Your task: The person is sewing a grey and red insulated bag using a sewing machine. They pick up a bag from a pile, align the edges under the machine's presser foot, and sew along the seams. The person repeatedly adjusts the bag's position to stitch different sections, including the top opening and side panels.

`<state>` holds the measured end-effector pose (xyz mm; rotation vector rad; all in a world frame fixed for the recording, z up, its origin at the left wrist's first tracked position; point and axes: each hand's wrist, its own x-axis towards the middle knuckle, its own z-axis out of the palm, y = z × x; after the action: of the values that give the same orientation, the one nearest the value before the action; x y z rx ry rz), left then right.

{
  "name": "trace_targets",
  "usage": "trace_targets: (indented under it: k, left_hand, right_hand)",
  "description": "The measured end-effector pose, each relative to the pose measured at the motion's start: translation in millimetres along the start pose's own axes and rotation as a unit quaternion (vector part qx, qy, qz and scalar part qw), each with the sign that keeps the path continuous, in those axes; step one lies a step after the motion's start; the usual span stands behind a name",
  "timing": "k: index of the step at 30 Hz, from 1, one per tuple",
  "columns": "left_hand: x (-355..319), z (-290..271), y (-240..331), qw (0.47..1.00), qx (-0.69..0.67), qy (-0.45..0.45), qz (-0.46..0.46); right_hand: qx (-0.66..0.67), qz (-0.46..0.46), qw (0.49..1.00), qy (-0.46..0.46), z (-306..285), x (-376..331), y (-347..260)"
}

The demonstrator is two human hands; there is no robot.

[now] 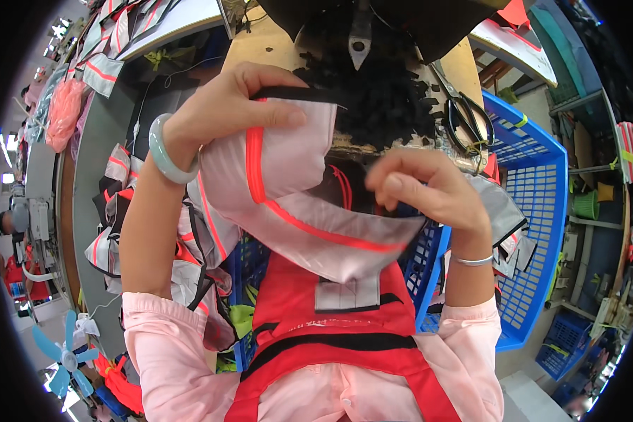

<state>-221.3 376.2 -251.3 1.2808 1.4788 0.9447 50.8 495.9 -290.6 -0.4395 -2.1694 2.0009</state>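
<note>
Holding: grey reflective fabric panel w/ orange piping (299,211) is gripped by both hands, raised at chest level over red apron (316,316).
L hand: left hand (225,105) is closed over panel's top edge, thumb pressed flat on it; pale green bangle (160,151) worn at wrist.
R hand: right hand (422,186) is pinched shut on panel's right edge.
Nearby: black-handled scissors (468,119) lie on wooden bench (260,42); blue plastic crate (534,183) stands to the right.

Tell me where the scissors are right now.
In the head view, the scissors lie at upper right on the wooden worktable, beside the blue basket, just above the right hand.
</note>
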Motion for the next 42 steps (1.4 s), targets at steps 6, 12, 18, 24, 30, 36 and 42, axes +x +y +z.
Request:
trace_targets:
  k: [6,12,18,24,30,36,42]
  left_hand:
    - [-1.3,19.5,13.6,0.998,0.054,0.017,-0.013]
    - [12.9,20.4,12.7,0.988,0.152,0.014,-0.002]
    - [26.8,10.5,2.0,0.997,0.066,0.024,-0.024]
    - [38.1,2.7,-7.3,0.998,-0.034,0.01,-0.053]
    - [40.6,-0.2,-10.3,0.994,-0.084,0.021,-0.07]
    - [39.6,4.4,-6.4,0.989,-0.131,0.019,-0.063]
    - [38.4,6.0,-8.0,0.984,-0.164,0.031,-0.055]
  right_hand:
    - [0.082,-0.035,0.984,0.156,17.2,26.8,-13.2]
    - [0.014,-0.07,0.978,0.198,13.6,43.6,-6.8]
    - [0.058,-0.047,0.975,0.209,5.7,63.1,-0.9]
    - [0.137,-0.024,0.968,0.208,5.3,72.9,1.4]
    - [0.184,-0.042,0.961,0.203,3.9,82.8,7.1]
    - [0.228,-0.077,0.948,0.208,4.1,86.0,10.3]
    - [0.342,-0.079,0.916,0.197,12.3,86.1,14.5]
